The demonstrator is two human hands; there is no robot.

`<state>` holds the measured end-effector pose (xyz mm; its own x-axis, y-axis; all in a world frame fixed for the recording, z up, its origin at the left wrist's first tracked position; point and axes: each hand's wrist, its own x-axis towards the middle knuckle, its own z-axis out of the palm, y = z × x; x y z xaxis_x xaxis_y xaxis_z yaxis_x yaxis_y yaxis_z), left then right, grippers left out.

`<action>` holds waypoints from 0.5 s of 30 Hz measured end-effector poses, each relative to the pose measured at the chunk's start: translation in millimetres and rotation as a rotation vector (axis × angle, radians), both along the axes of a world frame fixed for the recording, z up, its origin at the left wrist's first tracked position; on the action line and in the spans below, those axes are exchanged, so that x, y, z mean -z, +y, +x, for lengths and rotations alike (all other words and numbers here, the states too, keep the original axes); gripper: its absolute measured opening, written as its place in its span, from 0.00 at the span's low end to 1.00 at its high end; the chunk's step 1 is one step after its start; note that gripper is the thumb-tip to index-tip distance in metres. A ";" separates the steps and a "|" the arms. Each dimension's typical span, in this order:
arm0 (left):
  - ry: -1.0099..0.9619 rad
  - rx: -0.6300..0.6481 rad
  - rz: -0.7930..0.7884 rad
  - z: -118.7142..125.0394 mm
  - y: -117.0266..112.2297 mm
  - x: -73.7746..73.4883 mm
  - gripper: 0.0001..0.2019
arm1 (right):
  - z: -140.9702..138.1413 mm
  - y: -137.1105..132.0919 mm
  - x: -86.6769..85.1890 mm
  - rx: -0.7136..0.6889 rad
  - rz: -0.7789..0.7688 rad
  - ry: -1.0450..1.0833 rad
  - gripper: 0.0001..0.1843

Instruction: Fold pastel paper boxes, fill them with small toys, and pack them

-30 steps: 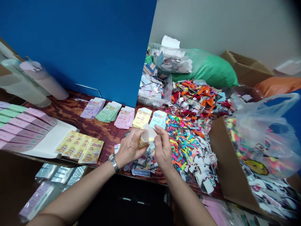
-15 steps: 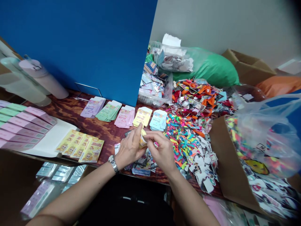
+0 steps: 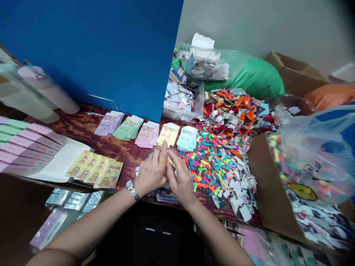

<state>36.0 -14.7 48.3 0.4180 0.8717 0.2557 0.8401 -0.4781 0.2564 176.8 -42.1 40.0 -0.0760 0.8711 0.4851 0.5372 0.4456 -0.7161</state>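
Note:
My left hand [image 3: 151, 173] and my right hand [image 3: 181, 181] meet low over the wooden table, close together. Between their fingers is a small yellow paper packet [image 3: 170, 160], mostly hidden, with both hands gripping it. The left index finger points up beside it. Just beyond my fingertips lies a stack of yellow printed packets [image 3: 168, 135], and a stack of pale blue ones [image 3: 187, 138] stands to its right. Loose printed cards [image 3: 165, 195] lie under my wrists.
Pink, green and lilac packet stacks [image 3: 128, 127] line the blue panel [image 3: 83, 55]. Yellow packets [image 3: 95, 168] lie on a white sheet [image 3: 55, 166] at left. Bright paper scraps [image 3: 210, 166] heap at right, against a cardboard box flap [image 3: 270, 184] and a plastic bag [image 3: 318, 147].
My hands have come closer together and the packet, earlier showing a white flap, is now nearly hidden between my fingers. The view has shifted slightly.

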 end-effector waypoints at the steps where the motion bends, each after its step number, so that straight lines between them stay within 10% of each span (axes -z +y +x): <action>1: -0.017 0.037 0.020 -4.4 2.4 -1.8 0.44 | 6.3 5.8 1.4 0.013 -0.082 0.077 0.22; 8: -0.454 0.282 0.060 -21.1 7.0 12.5 0.60 | 17.6 27.5 16.5 0.169 -0.407 0.825 0.19; 11: -0.620 0.246 -0.076 -15.9 -0.2 22.8 0.52 | 8.3 18.2 17.5 -0.056 -0.524 0.685 0.17; 15: -0.646 0.155 -0.057 -21.9 -1.6 22.4 0.44 | 31.4 16.6 25.2 -0.040 -0.388 -0.019 0.25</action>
